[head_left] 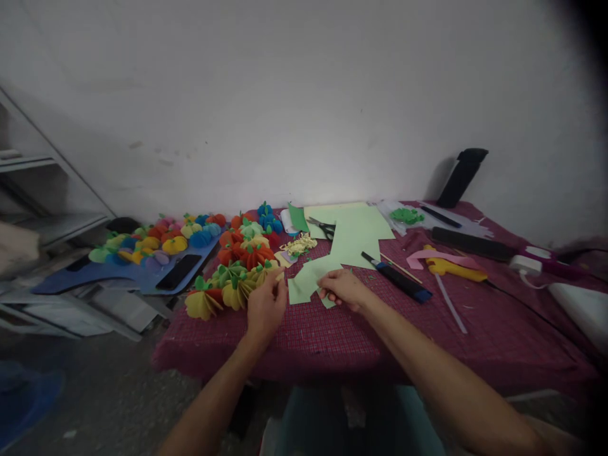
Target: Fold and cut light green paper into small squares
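Observation:
My left hand (pixel 267 303) is closed in a pinch above the table, beside a row of folded paper pumpkins (pixel 236 293). What its fingertips hold, if anything, is too small to make out. Over the pale green paper pieces (pixel 300 289), my right hand (pixel 346 288) has its fingers curled together, and their contents are hidden. A larger pale green sheet (pixel 357 237) lies behind the hands, with black scissors (pixel 327 228) at its left edge. Small yellow paper bits (pixel 301 245) form a pile between the pumpkins and the scissors.
Right of my hands lie a utility knife (pixel 398 280), a thin stick (pixel 401 268) and a yellow glue gun (pixel 453 265) with a cord. Green cutouts (pixel 407 216) rest on plastic at the back. More paper pumpkins and a phone (pixel 179 272) sit on a blue board (pixel 135 278).

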